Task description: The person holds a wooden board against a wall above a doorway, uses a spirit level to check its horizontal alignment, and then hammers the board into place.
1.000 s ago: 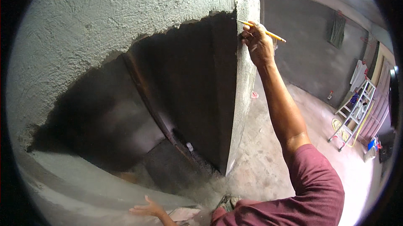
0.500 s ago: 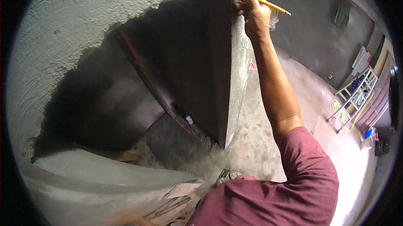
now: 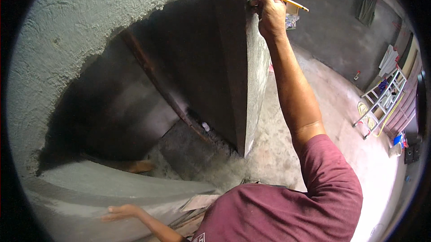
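Observation:
High up in the head view, my right hand (image 3: 272, 16) grips a yellow pencil (image 3: 294, 4) between thumb and fingers. Its tip points left, against or close to the corner of a plastered grey wall (image 3: 259, 60); actual contact cannot be made out. Rough cement (image 3: 85, 26) surrounds a dark, ragged-edged opening left of that corner. At the lower left, my left hand (image 3: 120, 212) is stretched out, empty, beside a smooth grey curved-looking wall surface (image 3: 134, 181); whether it touches that surface is unclear.
Inside the dark opening a brownish pole (image 3: 155, 78) leans diagonally. Boards (image 3: 197, 202) lie low beside my body. Across the floor at the right stand a metal ladder (image 3: 386, 100) and a coiled hose (image 3: 364, 111). A dark cloth (image 3: 367, 9) hangs on the far wall.
My left hand has risen from the lower edge into fuller view, fingers extended. The right hand and pencil have shifted slightly left and up in the picture, staying by the corner.

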`<state>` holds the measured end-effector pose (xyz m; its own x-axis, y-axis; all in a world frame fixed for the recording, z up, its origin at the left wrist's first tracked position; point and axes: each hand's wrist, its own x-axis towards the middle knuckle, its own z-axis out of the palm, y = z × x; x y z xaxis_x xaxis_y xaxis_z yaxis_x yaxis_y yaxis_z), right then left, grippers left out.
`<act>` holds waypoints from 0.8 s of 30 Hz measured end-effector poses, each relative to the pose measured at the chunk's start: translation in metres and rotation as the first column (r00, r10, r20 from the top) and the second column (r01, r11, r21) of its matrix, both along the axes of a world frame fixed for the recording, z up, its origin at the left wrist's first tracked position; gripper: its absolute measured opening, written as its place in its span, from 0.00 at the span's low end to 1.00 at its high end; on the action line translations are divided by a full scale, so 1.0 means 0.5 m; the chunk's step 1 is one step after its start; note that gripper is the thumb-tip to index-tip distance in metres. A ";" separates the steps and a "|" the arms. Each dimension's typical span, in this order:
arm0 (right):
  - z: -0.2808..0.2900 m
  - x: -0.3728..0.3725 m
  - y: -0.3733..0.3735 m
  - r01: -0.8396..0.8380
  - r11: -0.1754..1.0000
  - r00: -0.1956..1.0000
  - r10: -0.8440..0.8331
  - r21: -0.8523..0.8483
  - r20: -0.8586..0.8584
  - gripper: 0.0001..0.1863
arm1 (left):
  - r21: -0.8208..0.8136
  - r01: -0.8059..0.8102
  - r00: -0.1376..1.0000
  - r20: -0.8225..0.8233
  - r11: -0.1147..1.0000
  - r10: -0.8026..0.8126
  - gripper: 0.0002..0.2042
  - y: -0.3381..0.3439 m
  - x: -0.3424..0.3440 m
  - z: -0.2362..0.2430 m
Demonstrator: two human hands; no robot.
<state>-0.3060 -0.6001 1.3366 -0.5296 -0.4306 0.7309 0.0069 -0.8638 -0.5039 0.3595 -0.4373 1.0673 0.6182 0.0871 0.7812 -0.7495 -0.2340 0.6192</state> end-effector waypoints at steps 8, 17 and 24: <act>-0.005 0.001 -0.005 -0.016 1.000 0.999 0.017 -0.011 0.034 0.12 | -0.048 -0.051 0.998 0.035 0.998 0.052 0.38 -0.006 -0.001 -0.005; 0.013 0.017 0.000 -0.090 0.994 0.995 0.087 0.059 0.053 0.14 | -0.028 -0.179 0.981 0.070 0.983 0.180 0.37 0.006 0.060 0.001; 0.017 -0.017 0.025 -0.060 0.993 0.998 0.062 0.101 -0.018 0.12 | -0.036 0.093 0.996 0.008 0.995 -0.092 0.40 0.006 0.003 -0.030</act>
